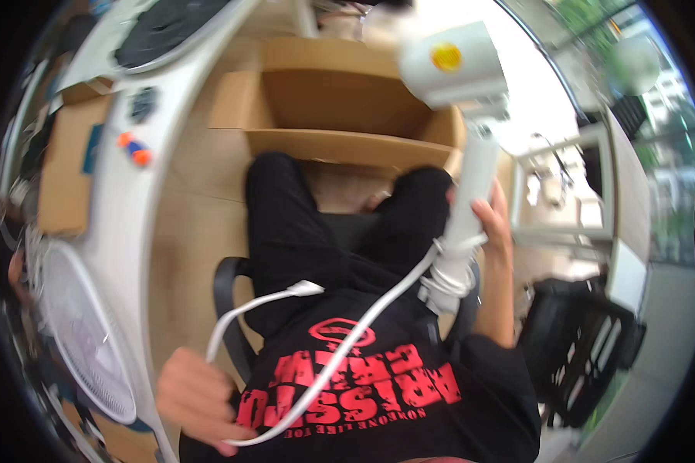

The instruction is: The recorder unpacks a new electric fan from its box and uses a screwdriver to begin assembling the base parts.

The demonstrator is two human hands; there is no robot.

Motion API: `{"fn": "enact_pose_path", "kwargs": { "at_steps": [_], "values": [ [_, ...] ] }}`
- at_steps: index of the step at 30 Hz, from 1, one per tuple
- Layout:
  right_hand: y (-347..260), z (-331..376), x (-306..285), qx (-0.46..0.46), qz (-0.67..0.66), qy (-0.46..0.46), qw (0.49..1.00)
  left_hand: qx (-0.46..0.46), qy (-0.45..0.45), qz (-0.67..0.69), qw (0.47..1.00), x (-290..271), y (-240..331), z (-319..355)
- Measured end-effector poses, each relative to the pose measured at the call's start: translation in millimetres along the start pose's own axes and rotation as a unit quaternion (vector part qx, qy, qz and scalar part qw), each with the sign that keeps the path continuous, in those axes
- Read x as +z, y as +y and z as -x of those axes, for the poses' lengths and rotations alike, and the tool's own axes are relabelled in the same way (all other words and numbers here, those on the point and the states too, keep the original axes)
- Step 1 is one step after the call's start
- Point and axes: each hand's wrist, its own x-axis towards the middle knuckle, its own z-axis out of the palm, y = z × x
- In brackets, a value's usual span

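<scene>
R hand (497, 220) grasps the handle of a white hair dryer (475, 166), held nr R knee (421, 189); cord (347, 343) coiled round handle's base. L hand (195, 393), blurred, clenched on cord nr plug (306, 288). Open cardboard box (332, 147) beyond knees.

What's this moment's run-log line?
left hand: holding white cord | right hand: holding white appliance | plug: unconnected | cardboard box: open
</scene>
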Motion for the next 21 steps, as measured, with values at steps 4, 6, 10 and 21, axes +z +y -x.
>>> {"fn": "enact_pose_path", "kwargs": {
  "at_steps": [4,6,10,21],
  "values": [
    [14.4,15.6,-19.6,0.000,0.092,0.023,0.996,0.043,-0.035,-0.246,0.968,5.8,-37.4,-55.1],
    [18.2,24.3,-11.5,-0.012,0.094,0.015,0.995,0.078,-0.010,-0.373,0.924,11.9,-48.1,-91.7],
    [64.3,31.6,-19.6,0.077,0.210,-0.062,0.973,0.200,0.058,-0.659,0.722,10.5,-40.5,-144.5],
    [17.5,61.0,71.7,0.052,0.233,-0.434,0.869,-0.011,-0.265,-0.611,0.746,-76.1,-94.3,-210.0]
  ]
}}
